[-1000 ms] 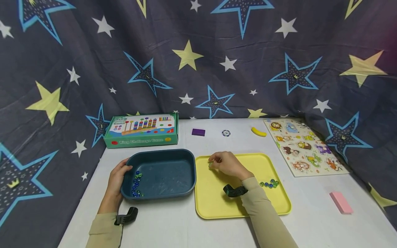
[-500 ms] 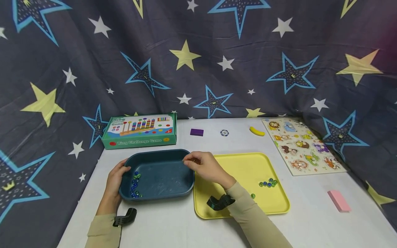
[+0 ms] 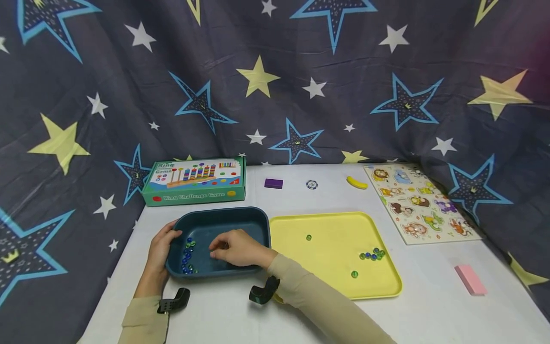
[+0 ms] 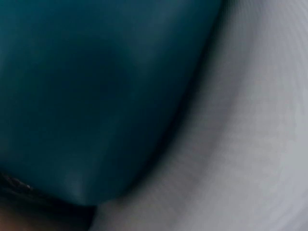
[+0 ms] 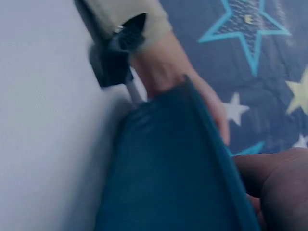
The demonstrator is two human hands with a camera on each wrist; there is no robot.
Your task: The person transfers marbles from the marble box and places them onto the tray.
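My left hand (image 3: 161,248) grips the left end of a dark blue-green plastic basin (image 3: 223,274), its thumb over the rim. Several blue and green glass marbles (image 3: 187,256) lie along the basin's left side. Over the basin's middle is my right hand (image 3: 240,248), thumb and forefinger pinched round a small marble that the fingertips mostly hide. To the right, a yellow tray (image 3: 318,217) bears a cluster of marbles (image 3: 373,255), one green marble (image 3: 308,237) near the back and another green marble (image 3: 354,274) near the front. The basin's wall (image 4: 96,96) fills much of the left wrist view.
Behind the basin stands a green ring game box (image 3: 195,184). A purple block (image 3: 273,183), a poker chip (image 3: 312,184) and a yellow toy banana (image 3: 356,182) lie along the back. An animal puzzle board (image 3: 421,205) and a pink block (image 3: 471,280) are at the right.
My right hand has picked a marble off the tray's back left and carried it left over the basin. Two tray marbles it covered now show. My left hand stays on the basin.
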